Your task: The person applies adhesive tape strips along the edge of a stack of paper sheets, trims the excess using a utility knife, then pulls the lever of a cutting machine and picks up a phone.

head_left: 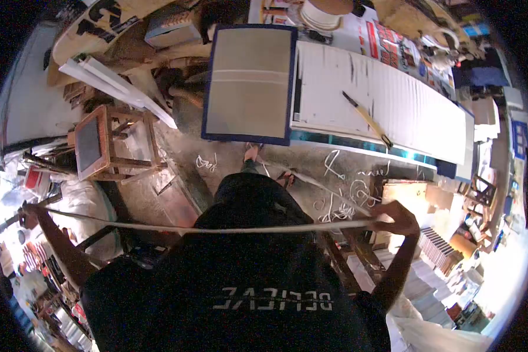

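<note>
A long pale strip (246,229), like a cord or flat band, is stretched across the front of my body. At the far left my left hand (29,215) is closed on one part of it, small and dark in the view. On the right, my right hand (398,219) pinches the strip between fingers and thumb. From there another length of it runs back down toward the floor near my feet. Beyond my hands lie a beige panel with a dark blue border (249,108) and a stack of white strips or sheets (405,100). A yellow-handled knife-like tool (368,120) rests on the white stack.
A wooden stool (108,144) lies or stands at the left, near long white pieces (117,91). Loose pale curled scraps (340,202) litter the floor. A spool (322,14) sits at the back. Wooden boxes (405,190) and stacked material (440,252) are on the right.
</note>
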